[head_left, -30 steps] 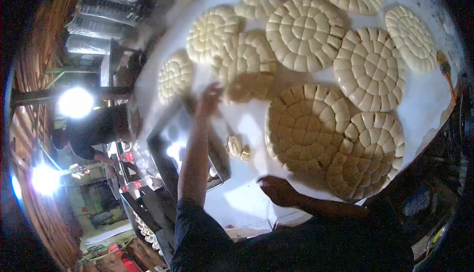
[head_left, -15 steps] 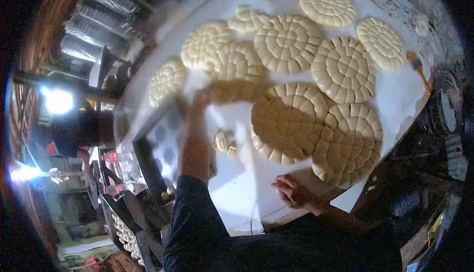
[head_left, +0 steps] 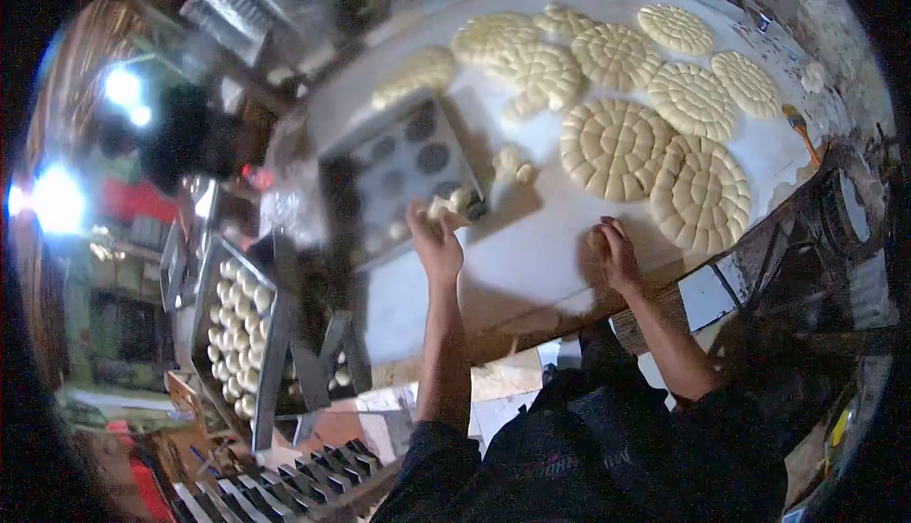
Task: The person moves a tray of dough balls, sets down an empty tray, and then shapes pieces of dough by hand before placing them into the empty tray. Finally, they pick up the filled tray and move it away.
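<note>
White table [head_left: 531, 267] bears ten scored dough rounds [head_left: 615, 148], one tray [head_left: 399, 167]. Left hand [head_left: 436, 243] pinches a dough lump [head_left: 454, 203]; right hand [head_left: 615, 255] lies curled, grip unclear

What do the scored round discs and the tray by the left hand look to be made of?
Scored discs: raw dough by the look, pale cream and matte, cut into soft, puffy segments. Tray by the left hand: probably sheet metal, dull grey with a raised rim and dark round marks, though it is blurred.
</note>
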### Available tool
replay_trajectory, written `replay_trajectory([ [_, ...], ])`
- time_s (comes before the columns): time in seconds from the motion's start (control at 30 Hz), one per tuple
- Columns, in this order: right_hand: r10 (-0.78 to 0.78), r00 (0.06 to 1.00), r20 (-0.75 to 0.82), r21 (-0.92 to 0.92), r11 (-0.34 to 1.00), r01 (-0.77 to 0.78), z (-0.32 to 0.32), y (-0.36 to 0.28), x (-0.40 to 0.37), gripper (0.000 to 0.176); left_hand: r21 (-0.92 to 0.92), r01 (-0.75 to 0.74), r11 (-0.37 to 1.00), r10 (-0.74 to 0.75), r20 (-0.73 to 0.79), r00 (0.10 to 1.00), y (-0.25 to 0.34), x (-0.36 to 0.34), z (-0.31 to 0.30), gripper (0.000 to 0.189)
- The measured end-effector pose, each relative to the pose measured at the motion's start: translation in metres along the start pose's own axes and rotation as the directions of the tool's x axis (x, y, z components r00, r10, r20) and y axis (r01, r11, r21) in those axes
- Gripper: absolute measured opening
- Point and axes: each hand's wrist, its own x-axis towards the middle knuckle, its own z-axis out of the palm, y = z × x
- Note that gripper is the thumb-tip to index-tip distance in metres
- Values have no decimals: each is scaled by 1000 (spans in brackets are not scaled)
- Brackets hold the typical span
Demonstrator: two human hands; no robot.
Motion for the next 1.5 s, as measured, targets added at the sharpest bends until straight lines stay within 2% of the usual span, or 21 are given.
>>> replay_trajectory([
  [0.07,121,991,63,9,993,-122,-2,-17,-3,32,-3,201,980,-200,90,976,12,-22,-23,31],
  [0.1,-110,954,279,-332,921,204,-5,-22,-9,31,-85,234,969,-220,149,964,3,-37,-31,29],
  [0.13,-53,935,350,-333,926,177,-6,-41,-9,28,-35,357,933,-346,177,922,9,-50,-34,26],
  [0.2,4,899,438,-342,926,162,-7,-67,-9,25,67,175,982,-186,224,957,-43,-83,-32,26],
  [0.27,-332,939,88,-206,916,343,-8,-74,-1,12,225,278,934,-341,325,882,-26,-117,-37,27],
  [0.3,-303,947,110,-230,919,320,-13,-80,-4,11,460,-183,869,-66,474,878,-61,-139,-44,24],
  [0.33,-364,898,247,-271,864,425,-21,-63,-7,11,559,-600,573,122,666,736,-95,-157,-47,21],
  [0.37,-274,909,314,-167,926,337,-24,-30,-18,14,577,-585,570,119,646,754,-89,-158,-48,21],
  [0.47,-541,639,547,-289,595,750,-43,-45,6,15,707,-516,483,46,568,822,-68,-131,-48,21],
  [0.53,-438,712,549,-319,678,663,-31,-53,33,14,592,-399,700,132,443,887,-74,-99,-31,29],
  [0.63,-400,767,503,-313,742,593,16,-76,51,19,557,10,831,-147,202,968,-87,-86,38,22],
  [0.7,-281,822,496,-334,812,479,18,-76,40,23,550,40,834,-269,343,900,-67,-98,59,21],
  [0.73,-353,730,586,-271,763,587,8,-66,17,24,596,-124,793,-264,520,812,-64,-111,65,22],
  [0.87,-529,422,737,-44,585,810,-37,-51,19,24,438,-472,766,278,437,856,-107,-214,26,20],
  [0.93,-501,464,730,-91,602,793,-38,-44,49,21,491,-392,778,-7,631,776,-54,-143,-14,20],
  [0.97,-486,485,727,-115,610,784,-38,-41,63,19,712,-140,688,-346,491,800,-54,-117,-17,14],
  [1.03,-480,579,659,-179,647,741,-10,-47,83,20,736,-136,663,-9,189,982,-66,-75,9,14],
  [1.17,-471,674,569,-181,728,661,30,-64,59,24,597,-55,800,-87,207,974,-77,-72,69,24],
  [1.33,-575,274,771,38,470,882,-35,-40,59,20,443,-389,808,156,476,866,-58,-148,27,24],
  [1.4,-583,429,690,-93,516,851,-39,-42,91,17,448,-357,819,55,559,827,-55,-121,1,19],
  [1.5,-468,605,644,-191,667,720,-5,-55,108,17,768,-113,630,-55,189,980,-70,-78,14,14],
])
